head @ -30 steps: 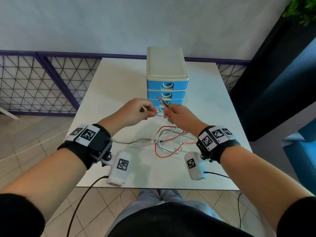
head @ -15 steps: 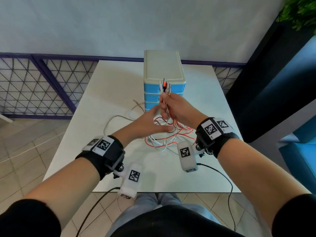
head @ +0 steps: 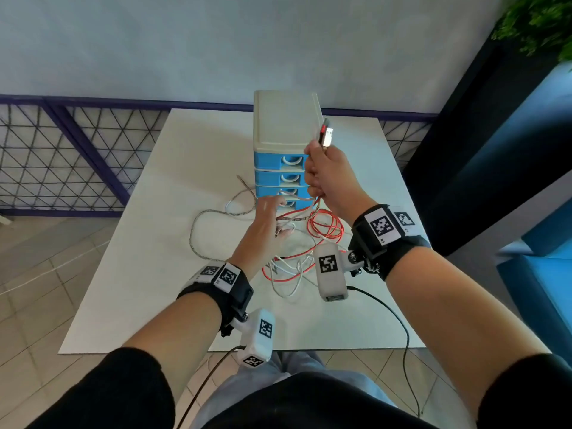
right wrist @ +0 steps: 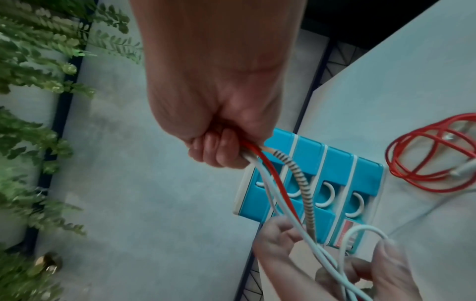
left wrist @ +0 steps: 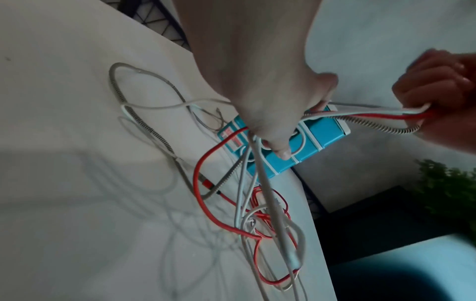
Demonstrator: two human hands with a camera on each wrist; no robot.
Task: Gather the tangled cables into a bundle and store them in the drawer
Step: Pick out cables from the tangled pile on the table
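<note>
soft daylight, dim blurred wrist views, warped edges

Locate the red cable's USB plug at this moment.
In the head view the USB plug sticks up out of the raised right hand, in front of the drawer unit's beige top, right of centre.

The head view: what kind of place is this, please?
Probably an indoor corner of an office or lounge, not a workshop. A white table with a small blue drawer unit stands against a plain wall on a tiled floor, with a green plant at the upper right.
</note>
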